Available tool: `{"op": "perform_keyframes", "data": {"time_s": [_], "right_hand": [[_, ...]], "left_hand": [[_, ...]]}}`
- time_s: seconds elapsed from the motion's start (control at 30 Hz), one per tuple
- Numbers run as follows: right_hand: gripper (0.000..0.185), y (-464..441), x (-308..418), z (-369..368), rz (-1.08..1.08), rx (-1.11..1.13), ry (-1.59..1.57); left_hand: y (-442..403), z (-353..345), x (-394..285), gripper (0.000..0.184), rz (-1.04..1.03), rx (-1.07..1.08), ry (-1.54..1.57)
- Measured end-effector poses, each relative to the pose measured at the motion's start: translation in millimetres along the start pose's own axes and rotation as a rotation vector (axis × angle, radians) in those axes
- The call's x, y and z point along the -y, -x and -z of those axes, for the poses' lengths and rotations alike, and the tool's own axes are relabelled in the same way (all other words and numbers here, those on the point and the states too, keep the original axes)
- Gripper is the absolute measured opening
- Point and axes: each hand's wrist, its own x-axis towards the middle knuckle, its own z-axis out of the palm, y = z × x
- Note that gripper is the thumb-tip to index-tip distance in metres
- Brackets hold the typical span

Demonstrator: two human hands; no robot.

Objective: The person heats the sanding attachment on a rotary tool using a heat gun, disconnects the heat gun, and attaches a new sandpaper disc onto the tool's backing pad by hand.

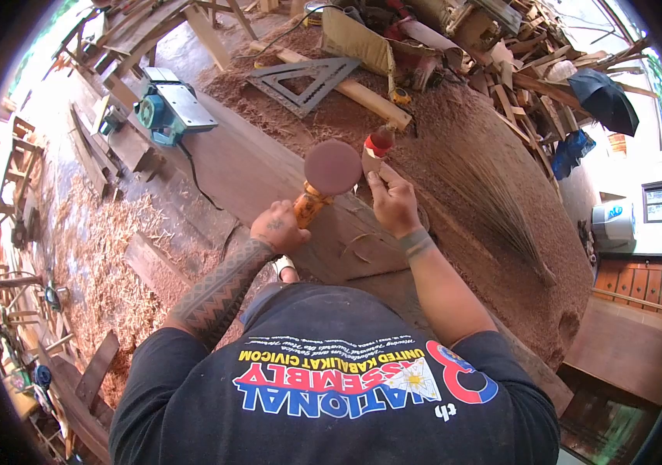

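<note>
My left hand (278, 227) is closed around the orange body of an angle grinder (312, 205). A round brown sanding disc (332, 167) on the grinder faces up toward me. My right hand (394, 203) pinches a small tan piece with a red-and-white band (378, 146), close to the disc's right edge. Its far end looks brown and blurred; I cannot tell exactly what it is. Both hands are above a wide wooden plank (269, 174), whose near end lies close to my body.
A teal electric planer (162, 116) sits on the plank's far left, its cord trailing. Beyond lie a metal speed square (304, 84), a tape measure (399, 96) and a cardboard box (358, 46). At right are a stick broom (494, 170), scrap wood and an umbrella (604, 101). Shavings cover the floor.
</note>
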Motion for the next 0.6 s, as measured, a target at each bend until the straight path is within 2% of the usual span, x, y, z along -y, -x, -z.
{"op": "perform_keyframes", "data": {"time_s": [0.17, 0.4, 0.5, 0.6], "right_hand": [[0.02, -8.2, 10.4, 18.3, -0.029, -0.107, -0.021], [0.02, -8.8, -6.1, 14.7, 0.089, -0.21, 0.075], [0.02, -7.2, -2.7, 15.1, 0.038, -0.186, 0.032], [0.019, -8.7, 3.8, 17.3, 0.059, -0.265, -0.048]], "left_hand": [[0.7, -6.9, 8.3, 0.06, -0.062, -0.051, 0.003], [-1.1, -5.0, 4.2, 0.058, -0.03, -0.039, 0.018], [1.0, -3.3, 5.5, 0.057, -0.055, -0.052, 0.016], [1.2, -6.7, 12.0, 0.055, -0.108, -0.1, 0.01]]}}
